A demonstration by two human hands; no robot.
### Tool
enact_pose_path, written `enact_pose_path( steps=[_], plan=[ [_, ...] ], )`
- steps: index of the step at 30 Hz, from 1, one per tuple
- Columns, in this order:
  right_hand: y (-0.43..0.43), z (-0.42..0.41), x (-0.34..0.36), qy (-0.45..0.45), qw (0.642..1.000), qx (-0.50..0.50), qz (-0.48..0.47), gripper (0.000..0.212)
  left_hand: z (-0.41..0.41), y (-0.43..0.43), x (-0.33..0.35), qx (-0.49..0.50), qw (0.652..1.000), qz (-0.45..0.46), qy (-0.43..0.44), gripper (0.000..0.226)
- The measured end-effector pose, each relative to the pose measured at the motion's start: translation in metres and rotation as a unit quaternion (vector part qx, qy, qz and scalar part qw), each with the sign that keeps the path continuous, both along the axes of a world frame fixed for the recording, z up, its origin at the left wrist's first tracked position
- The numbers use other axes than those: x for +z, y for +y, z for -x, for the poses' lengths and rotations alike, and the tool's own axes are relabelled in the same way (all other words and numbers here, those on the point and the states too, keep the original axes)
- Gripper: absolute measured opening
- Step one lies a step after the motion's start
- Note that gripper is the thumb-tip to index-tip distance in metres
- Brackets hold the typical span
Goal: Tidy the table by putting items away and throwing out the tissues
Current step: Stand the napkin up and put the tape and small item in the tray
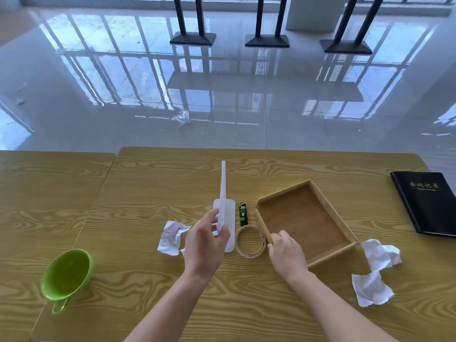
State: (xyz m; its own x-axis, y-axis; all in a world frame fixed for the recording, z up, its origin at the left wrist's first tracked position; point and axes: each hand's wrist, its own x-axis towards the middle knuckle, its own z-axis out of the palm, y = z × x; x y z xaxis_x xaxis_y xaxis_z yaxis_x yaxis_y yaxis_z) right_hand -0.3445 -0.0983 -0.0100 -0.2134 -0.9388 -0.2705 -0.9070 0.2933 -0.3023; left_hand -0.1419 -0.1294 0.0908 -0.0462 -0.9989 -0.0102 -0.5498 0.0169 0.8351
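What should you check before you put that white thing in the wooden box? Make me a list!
1. Grip on the white flat piece: ok. The left hand pinches it, standing on edge.
2. Wooden tray has room: ok, nothing lies inside.
3. Tray held steady: ok. The right hand grips its near corner.
4. Way across is free: not ok. The tape roll and green packet lie between, so lift over them.
5. Second white piece underneath is separate: cannot tell.
6. Tissues thrown out: not ok, several lie crumpled, not yet binned.
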Motion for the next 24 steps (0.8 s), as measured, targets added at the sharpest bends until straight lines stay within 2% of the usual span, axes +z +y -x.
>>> enact_pose_path(
  steps=[11, 17, 18, 22, 24],
  plan=[
    [-0.030, -0.039, -0.002, -0.043, 0.999, -0.023, -0.014, 0.021, -0.027, -0.026, -0.002, -0.020, 0.998, 0.032, -0.056, 0.032],
    [-0.032, -0.049, -0.006, -0.067, 0.998, -0.016, 0.002, 0.016, -0.022, -0.027, -0.004, -0.049, 0.997, 0.044, -0.033, 0.026],
    [-0.029, -0.049, -0.006, -0.073, 0.997, -0.013, 0.003, 0.018, -0.022, -0.027, -0.004, -0.048, 0.997, 0.047, -0.027, 0.026],
    [-0.015, -0.052, -0.010, -0.054, 0.998, 0.011, -0.002, 0.054, -0.024, -0.027, -0.004, -0.056, 0.997, 0.044, -0.005, 0.035],
    [-0.016, -0.053, -0.011, -0.050, 0.999, -0.002, 0.009, 0.048, -0.026, -0.029, -0.004, -0.064, 0.997, 0.036, 0.001, 0.034]
  ],
)
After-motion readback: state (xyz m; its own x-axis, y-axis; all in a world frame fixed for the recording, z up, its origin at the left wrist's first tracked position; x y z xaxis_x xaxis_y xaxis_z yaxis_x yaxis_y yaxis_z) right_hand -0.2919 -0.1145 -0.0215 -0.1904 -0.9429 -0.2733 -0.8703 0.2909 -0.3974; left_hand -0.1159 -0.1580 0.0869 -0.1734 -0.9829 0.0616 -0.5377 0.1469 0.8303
